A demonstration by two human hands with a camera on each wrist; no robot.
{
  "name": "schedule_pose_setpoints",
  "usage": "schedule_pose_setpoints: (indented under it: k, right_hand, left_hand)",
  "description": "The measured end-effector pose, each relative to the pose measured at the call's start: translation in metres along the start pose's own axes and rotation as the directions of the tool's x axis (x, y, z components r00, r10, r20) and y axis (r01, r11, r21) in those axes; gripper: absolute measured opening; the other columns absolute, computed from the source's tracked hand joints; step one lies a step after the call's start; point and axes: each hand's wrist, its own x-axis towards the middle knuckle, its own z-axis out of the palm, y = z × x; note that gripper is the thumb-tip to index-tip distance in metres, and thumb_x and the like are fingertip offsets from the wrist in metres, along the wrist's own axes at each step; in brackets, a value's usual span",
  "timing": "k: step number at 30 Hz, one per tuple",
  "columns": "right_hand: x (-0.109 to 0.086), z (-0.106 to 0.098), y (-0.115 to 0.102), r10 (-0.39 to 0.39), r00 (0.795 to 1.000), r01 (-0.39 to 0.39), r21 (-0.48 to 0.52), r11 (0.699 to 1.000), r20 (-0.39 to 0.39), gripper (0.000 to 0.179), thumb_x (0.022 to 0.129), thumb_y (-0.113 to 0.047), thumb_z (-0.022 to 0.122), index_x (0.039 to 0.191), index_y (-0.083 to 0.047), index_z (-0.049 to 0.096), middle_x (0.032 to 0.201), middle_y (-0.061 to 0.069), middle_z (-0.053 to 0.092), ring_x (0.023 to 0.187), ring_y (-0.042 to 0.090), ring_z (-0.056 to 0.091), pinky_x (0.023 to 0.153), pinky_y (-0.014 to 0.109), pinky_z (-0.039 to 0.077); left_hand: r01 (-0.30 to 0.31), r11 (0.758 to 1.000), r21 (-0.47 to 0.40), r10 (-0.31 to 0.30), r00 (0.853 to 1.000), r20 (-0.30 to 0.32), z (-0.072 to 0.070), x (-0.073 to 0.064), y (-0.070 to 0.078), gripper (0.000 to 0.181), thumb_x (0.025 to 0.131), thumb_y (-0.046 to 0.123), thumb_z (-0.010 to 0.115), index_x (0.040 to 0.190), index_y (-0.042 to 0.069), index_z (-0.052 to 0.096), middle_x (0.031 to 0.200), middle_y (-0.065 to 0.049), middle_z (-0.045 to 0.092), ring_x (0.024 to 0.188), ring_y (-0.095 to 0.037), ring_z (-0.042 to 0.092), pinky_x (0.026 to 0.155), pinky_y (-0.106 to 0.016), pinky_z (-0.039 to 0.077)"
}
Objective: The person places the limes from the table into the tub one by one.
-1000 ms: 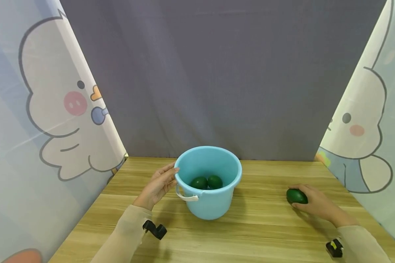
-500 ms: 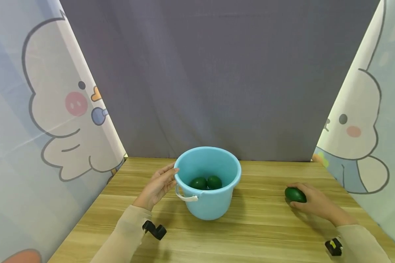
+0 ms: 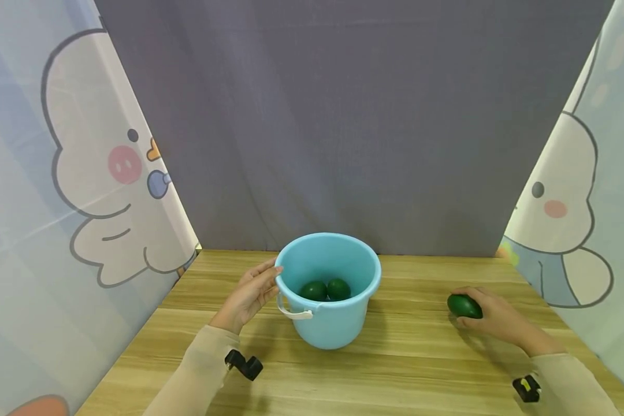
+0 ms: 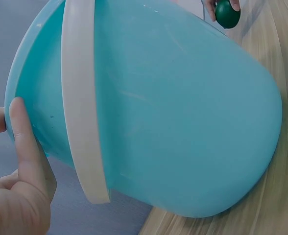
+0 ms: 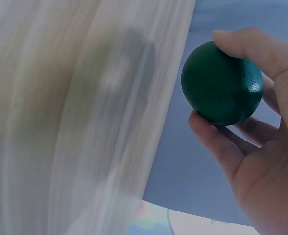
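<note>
A light blue bucket (image 3: 330,323) with a white handle (image 3: 296,314) stands upright on the table, two dark green avocados (image 3: 339,289) lying inside. My left hand (image 3: 247,300) touches the left side of its rim with straight fingers; the left wrist view puts the thumb (image 4: 24,122) on the outside just below the rim edge. Over to the right, my right hand (image 3: 494,316) holds another smooth, glossy green avocado (image 3: 464,306) between thumb and fingers. Up close in the right wrist view, this avocado (image 5: 220,83) shows round, thumb above and fingertips below.
The wooden table (image 3: 411,370) runs back to a grey curtain (image 3: 343,127). Cartoon-printed cloths hang at the left (image 3: 21,231) and right (image 3: 608,231) sides. A small black wrist mount (image 3: 243,364) sits on the left sleeve.
My right hand has shifted slightly to the left with the avocado in it. The left hand and the bucket have stayed in place.
</note>
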Motion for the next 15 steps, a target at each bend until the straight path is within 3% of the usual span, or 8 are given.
schedule_pose_setpoints:
  k: [15]
  right_hand:
    - [0.011, -0.007, -0.010, -0.128, 0.990, 0.124, -0.068, 0.990, -0.065, 0.060, 0.076, -0.013, 0.089, 0.128, -0.004, 0.060, 0.112, 0.020, 0.061, 0.085, 0.028, 0.064, 0.059, 0.035, 0.056]
  left_hand:
    - [-0.002, 1.000, 0.002, 0.002, 1.000, 0.002, 0.001, 0.001, -0.001, 0.056, 0.102, 0.013, 0.061, 0.152, 0.002, 0.039, 0.122, -0.012, 0.061, 0.085, -0.007, 0.065, 0.073, -0.016, 0.057]
